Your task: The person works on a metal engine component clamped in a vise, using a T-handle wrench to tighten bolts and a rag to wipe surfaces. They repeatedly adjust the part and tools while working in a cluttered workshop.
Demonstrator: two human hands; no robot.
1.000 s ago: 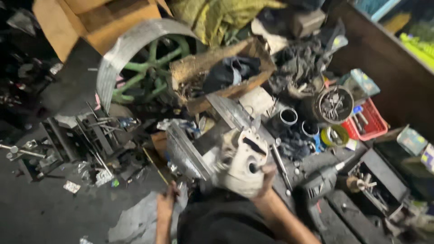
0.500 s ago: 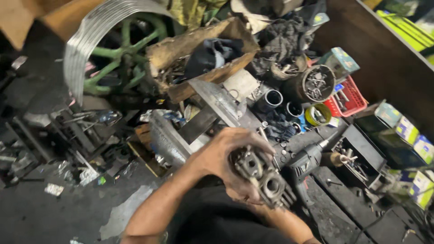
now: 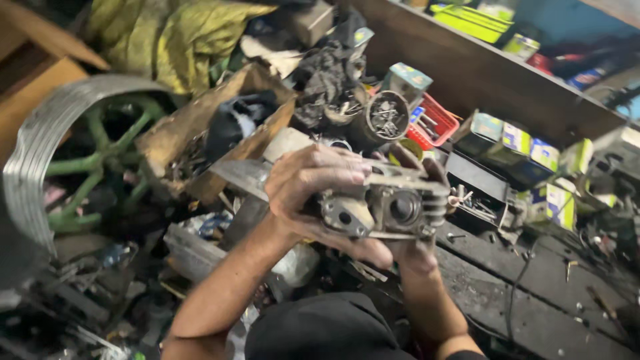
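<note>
Gripping a grey engine cylinder head [image 3: 387, 203], left hand [image 3: 313, 183] and right hand [image 3: 417, 250] hold it lengthwise left-to-right.

Bare forearms, no sleeves; black garment [image 3: 320, 330] below.

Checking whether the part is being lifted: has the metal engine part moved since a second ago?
Yes. The metal engine part rose from the floor clutter toward the red basket, gripped by both hands.
</note>
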